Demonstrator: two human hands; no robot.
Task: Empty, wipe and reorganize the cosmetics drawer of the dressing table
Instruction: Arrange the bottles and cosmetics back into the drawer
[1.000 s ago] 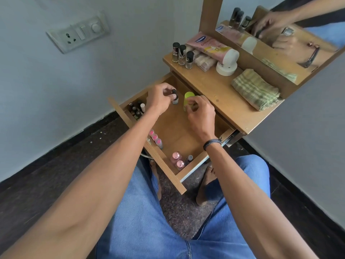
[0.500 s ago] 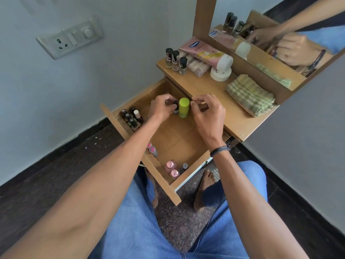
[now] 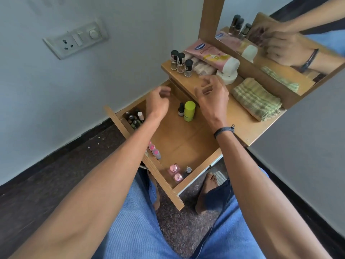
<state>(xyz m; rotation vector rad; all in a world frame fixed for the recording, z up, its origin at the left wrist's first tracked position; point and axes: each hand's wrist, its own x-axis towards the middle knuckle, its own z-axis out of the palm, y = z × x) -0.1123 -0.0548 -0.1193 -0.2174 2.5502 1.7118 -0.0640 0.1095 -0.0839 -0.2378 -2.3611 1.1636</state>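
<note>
The wooden drawer is pulled out. At its back stand a lime-green bottle and a small dark dropper bottle, side by side. Dark nail polish bottles cluster in the back left corner. Pink-capped tubes lie along the left wall, and pink bottles sit at the front. My left hand hovers above the drawer's back with loosely curled fingers, holding nothing. My right hand hovers over the tabletop edge, fingers relaxed and holding nothing.
On the tabletop stand three nail polish bottles, a pink tube on a white jar, and a folded green checked cloth. A mirror rises behind. A wall socket is at left. My knees are below the drawer.
Both hands let go of the dropper bottle and the green bottle, which now stand in the drawer. The hands lifted up and away toward the tabletop.
</note>
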